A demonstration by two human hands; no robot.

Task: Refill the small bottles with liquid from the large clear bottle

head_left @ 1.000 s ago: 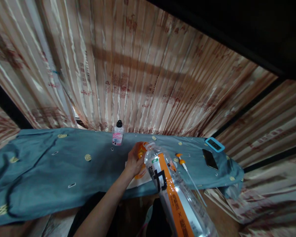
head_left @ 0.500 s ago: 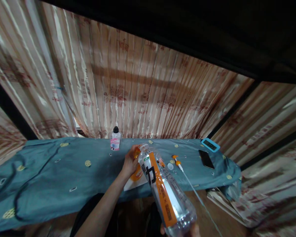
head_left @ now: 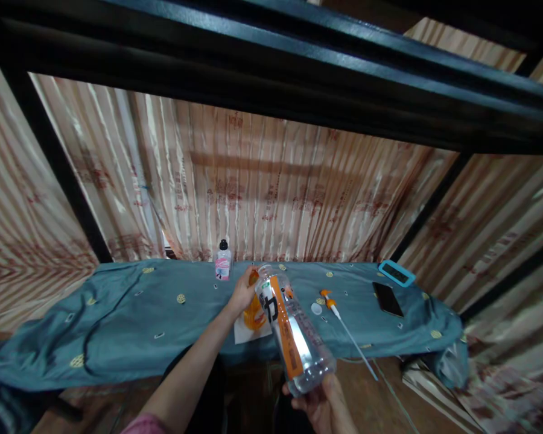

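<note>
My right hand (head_left: 319,405) grips the base of a large clear plastic bottle (head_left: 289,331) with an orange and white label. The bottle is tilted, its mouth toward the far left. My left hand (head_left: 243,290) is wrapped round the neck of an orange bottle (head_left: 253,313), right at the clear bottle's mouth. Under the orange bottle lies a white sheet (head_left: 244,333). A pump dispenser (head_left: 332,306) with an orange head and a long tube rests to the right, beside a small white round cap (head_left: 316,308). The clear bottle partly hides the orange one.
A small black-capped bottle with a pink label (head_left: 223,265) stands at the back. On the right lie a blue-framed digital clock (head_left: 396,273) and a black phone (head_left: 388,299). Teal patterned cloth (head_left: 131,307) covers the narrow surface. A dark metal beam (head_left: 271,78) crosses overhead; curtains hang behind.
The view has pulled back, showing more of the overhead beam and my right hand. Both hands keep their holds, and the clear bottle stays tilted at the orange bottle.
</note>
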